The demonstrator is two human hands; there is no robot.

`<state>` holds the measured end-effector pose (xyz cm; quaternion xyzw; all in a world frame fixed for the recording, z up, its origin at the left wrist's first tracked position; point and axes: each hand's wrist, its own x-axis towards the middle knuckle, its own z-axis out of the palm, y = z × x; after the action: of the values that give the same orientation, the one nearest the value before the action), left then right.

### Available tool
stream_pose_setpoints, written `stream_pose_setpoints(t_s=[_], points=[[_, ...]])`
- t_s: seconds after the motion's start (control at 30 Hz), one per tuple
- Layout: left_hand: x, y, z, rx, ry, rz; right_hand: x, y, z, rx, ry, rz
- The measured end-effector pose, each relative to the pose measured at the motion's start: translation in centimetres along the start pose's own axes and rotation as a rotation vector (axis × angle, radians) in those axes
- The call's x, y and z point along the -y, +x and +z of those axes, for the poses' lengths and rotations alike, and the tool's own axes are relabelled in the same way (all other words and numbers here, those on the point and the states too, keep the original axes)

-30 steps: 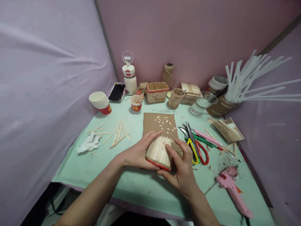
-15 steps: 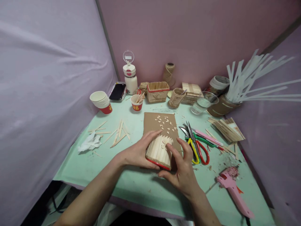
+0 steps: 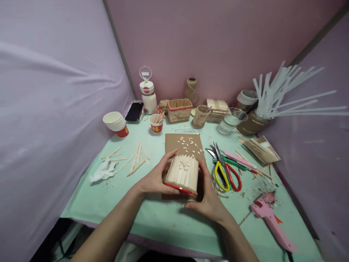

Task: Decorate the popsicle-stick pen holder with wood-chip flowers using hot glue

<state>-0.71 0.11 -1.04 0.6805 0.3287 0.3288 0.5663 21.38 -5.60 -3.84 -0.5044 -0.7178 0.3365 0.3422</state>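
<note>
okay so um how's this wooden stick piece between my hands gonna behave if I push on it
The wooden stick piece is probably fairly stiff, since flat sticks line its face edge to edge. It's likely light for its size, as the sticks look thin. The flower petals may be fragile: they're small pieces sitting on the surface.

Slatted wd pc [image 3: 176, 176] | red edge [image 3: 188, 191] | flwr [image 3: 184, 165] faceup | tilted ovr cardbd [image 3: 171, 142]
</note>
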Motion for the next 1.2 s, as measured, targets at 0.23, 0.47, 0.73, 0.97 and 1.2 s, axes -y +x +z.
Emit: stream_pose_setpoints(t_s=[0.23,0.47,0.73,0.97,1.2], points=[[0.6,0.1,-0.1,-0.058,-0.204,0.116,0.6,1.3,1.2,-0.087,0.344,-0.026],[0.7,-1.1,0.0,-0.085,-0.295,-0.054,0.8,2.5,0.9,-0.216,-0.056,-0.186],[0.3,-2.3,0.6,-0.117,-0.206,-0.150,1.3,2.7,1.5,-0.289,-0.264,-0.467],[0.6,-2.6,1.9,-0.252,-0.142,-0.122,1.2,2.2,1.6,-0.294,-0.315,-0.521],[-0.3,-3.5,2.6,-0.450,-0.011,-0.026,-0.4,0.4,0.4,-0.233,-0.281,-0.213]])
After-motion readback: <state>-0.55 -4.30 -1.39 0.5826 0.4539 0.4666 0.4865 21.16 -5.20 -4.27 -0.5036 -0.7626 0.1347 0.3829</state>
